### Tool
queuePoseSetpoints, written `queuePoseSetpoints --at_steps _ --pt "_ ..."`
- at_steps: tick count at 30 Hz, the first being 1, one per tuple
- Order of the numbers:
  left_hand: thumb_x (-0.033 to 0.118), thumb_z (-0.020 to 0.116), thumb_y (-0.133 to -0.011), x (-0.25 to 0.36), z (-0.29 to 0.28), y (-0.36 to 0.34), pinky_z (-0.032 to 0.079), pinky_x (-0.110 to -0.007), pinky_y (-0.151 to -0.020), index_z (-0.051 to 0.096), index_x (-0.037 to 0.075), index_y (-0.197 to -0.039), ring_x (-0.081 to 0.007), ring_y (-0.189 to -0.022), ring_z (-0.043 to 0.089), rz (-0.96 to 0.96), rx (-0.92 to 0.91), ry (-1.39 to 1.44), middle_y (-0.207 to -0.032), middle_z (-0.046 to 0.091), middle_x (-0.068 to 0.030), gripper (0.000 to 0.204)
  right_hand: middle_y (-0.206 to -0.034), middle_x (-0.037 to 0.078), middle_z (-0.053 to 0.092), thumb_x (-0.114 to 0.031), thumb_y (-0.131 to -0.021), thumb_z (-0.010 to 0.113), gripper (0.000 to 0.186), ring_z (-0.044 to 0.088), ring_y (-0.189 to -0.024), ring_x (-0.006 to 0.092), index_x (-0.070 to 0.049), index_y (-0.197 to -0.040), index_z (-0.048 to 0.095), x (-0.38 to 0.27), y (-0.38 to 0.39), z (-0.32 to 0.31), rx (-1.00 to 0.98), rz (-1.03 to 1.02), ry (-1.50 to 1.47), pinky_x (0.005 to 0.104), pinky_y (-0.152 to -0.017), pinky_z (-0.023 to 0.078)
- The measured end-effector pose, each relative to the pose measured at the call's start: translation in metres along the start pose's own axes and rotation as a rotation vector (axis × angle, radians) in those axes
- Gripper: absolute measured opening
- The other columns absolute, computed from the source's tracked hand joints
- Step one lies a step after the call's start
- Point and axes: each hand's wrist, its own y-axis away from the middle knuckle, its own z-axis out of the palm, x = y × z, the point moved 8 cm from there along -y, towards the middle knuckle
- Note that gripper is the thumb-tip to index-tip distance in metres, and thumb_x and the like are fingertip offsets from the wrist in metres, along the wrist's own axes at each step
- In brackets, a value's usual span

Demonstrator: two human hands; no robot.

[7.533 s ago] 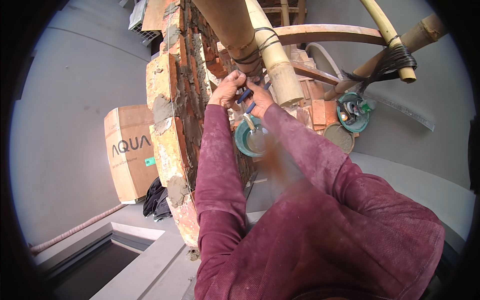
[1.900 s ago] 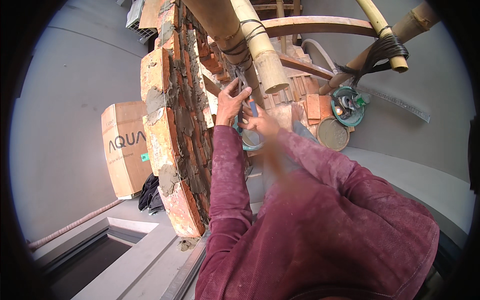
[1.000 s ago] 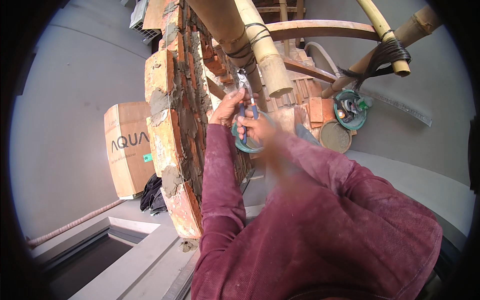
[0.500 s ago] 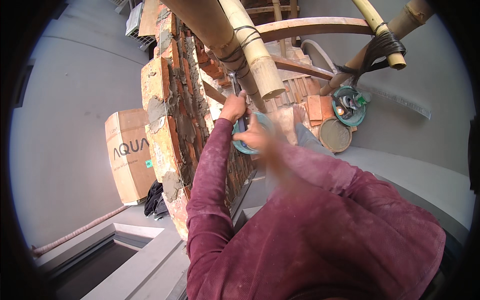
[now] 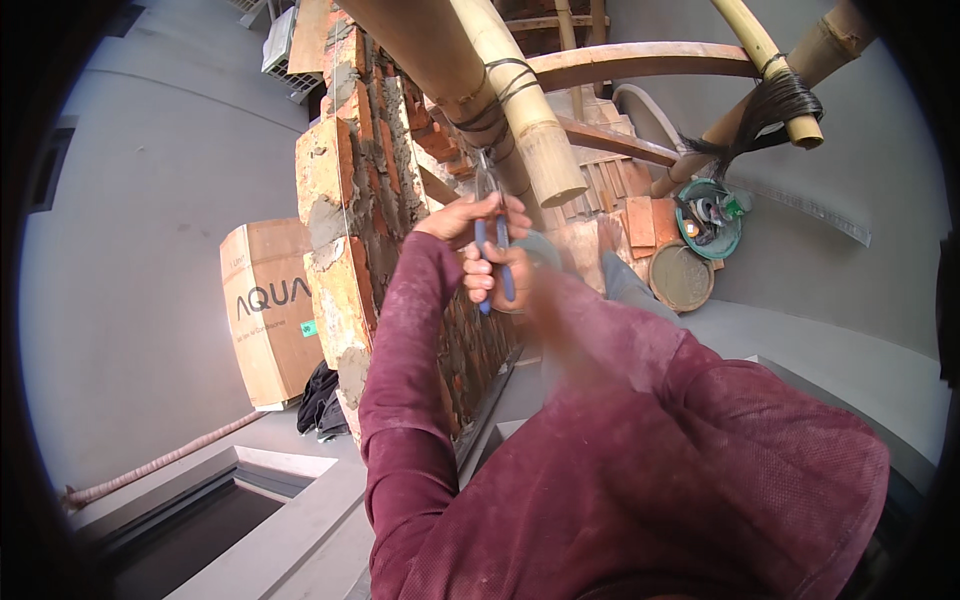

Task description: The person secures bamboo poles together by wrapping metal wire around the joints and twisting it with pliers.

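My right hand [image 5: 500,272] is closed round the two blue handles of a pair of pliers [image 5: 503,232]. The handles stand a little apart, and the metal head points away from me, beside the lashing on a thick bamboo pole [image 5: 455,85]. My left hand [image 5: 468,217] is at the upper part of the pliers, with its fingers bent round them and the fingertips showing on the far side. A cut bamboo pole [image 5: 535,140] lies alongside the thick one, bound to it with dark ties [image 5: 510,75]. The tips of the jaws are hard to make out.
A rough brick wall [image 5: 340,190] with mortar runs along my left, a taut string over it. Beyond it stands a cardboard box [image 5: 268,310]. Below right are a teal basin [image 5: 738,235], a round mortar tub [image 5: 682,275] and loose bricks [image 5: 640,222]. Dark ties hang from another bamboo joint [image 5: 765,100].
My right hand has come onto the blue handles and closed round them. My left hand's fingers now reach across the pliers. The view has shifted slightly.
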Motion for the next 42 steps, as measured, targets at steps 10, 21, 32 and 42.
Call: queuePoseSetpoints --at_steps 10,21,32,42 --pt "0.033 0.049 -0.097 -0.003 -0.041 -0.018 0.047 -0.036 -0.051 0.055 -0.003 -0.087 -0.0226 -0.054 0.057 -0.067 0.73 -0.409 -0.067 0.056 -0.0099 0.038 -0.104 0.015 0.063 -0.011 -0.077 0.069 0.031 0.06 -0.099 0.0216 -0.002 -0.103 0.056 -0.037 0.027 -0.021 0.78 -0.179 0.92 0.0367 -0.079 0.05" --pt "0.038 0.047 -0.094 0.002 -0.046 -0.025 0.044 -0.052 -0.087 0.064 -0.005 -0.097 -0.0484 -0.099 0.058 0.16 1.112 -1.046 -0.097 0.062 -0.0324 0.046 -0.108 0.023 0.062 -0.024 -0.08 0.066 0.042 0.06 -0.102 0.0368 0.0 -0.113 0.055 -0.069 0.024 -0.078 1.049 -0.28 1.793 0.0414 -0.082 0.048" --pt "0.043 0.049 -0.093 -0.004 -0.052 -0.028 0.047 -0.049 -0.076 0.065 -0.002 -0.088 -0.0427 -0.082 0.063 0.275 1.249 -1.094 -0.077 0.066 -0.0228 0.048 -0.112 0.022 0.061 -0.027 -0.078 0.068 0.049 0.058 -0.105 0.0381 -0.002 -0.117 0.051 -0.095 0.018 -0.129 0.911 -0.369 1.871 0.0419 -0.085 0.047" --pt "0.046 0.063 -0.087 -0.009 -0.023 -0.003 0.048 -0.045 -0.094 0.05 -0.003 -0.119 -0.0322 -0.102 0.062 0.178 -0.013 0.037 -0.111 0.063 -0.0183 0.06 -0.069 -0.002 0.041 -0.002 -0.084 0.053 0.014 0.041 -0.059 0.0097 -0.013 -0.091 0.047 -0.014 0.009 -0.014 0.455 -0.079 0.344 0.0303 -0.056 0.038"
